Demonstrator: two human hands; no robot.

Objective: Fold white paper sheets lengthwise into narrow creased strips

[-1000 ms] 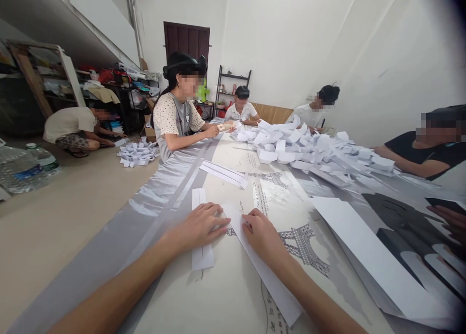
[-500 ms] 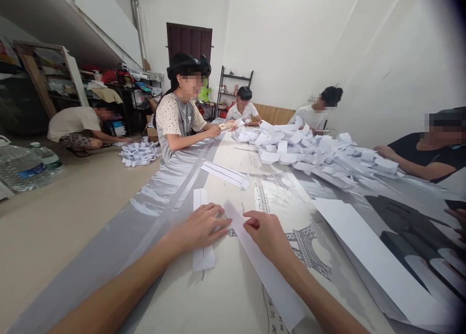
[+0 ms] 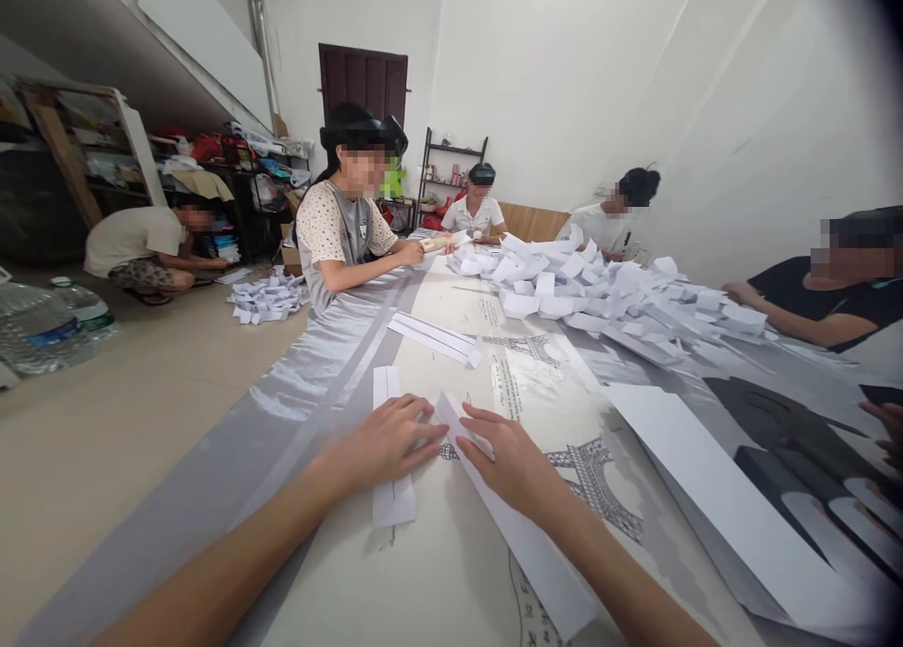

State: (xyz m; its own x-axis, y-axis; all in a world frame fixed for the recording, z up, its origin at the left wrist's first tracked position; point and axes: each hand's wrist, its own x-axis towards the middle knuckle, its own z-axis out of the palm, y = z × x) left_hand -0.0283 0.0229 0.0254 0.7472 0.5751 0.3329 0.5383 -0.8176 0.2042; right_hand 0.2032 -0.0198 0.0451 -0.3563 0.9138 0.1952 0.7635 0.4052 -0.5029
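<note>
A long white paper strip [image 3: 540, 558] lies slantwise on the patterned tablecloth [image 3: 367, 591] in front of me. My left hand [image 3: 391, 437] lies flat, fingers stretched, across a shorter strip with dark lines [image 3: 392, 506], and its fingertips reach the left edge of the long strip near its far end. My right hand [image 3: 504, 451] rests on the long strip from the other side, thumb and fingers apart and extended. The fingertips of both hands are close together at that far end. Farther up the table lies another lined paper piece [image 3: 434, 339].
White sheets [image 3: 720, 497] are stacked at the right. Beyond them spreads a large heap of folded paper pieces [image 3: 599, 290]. Several people sit around the table; one person [image 3: 141, 252] crouches on the floor by a smaller paper heap [image 3: 268, 297]. Water bottles [image 3: 42, 323] stand at left.
My right hand has shifted slightly left along the long strip, and its curled fingers have straightened out. My left hand has stayed put. The crouching person's arm has drawn back.
</note>
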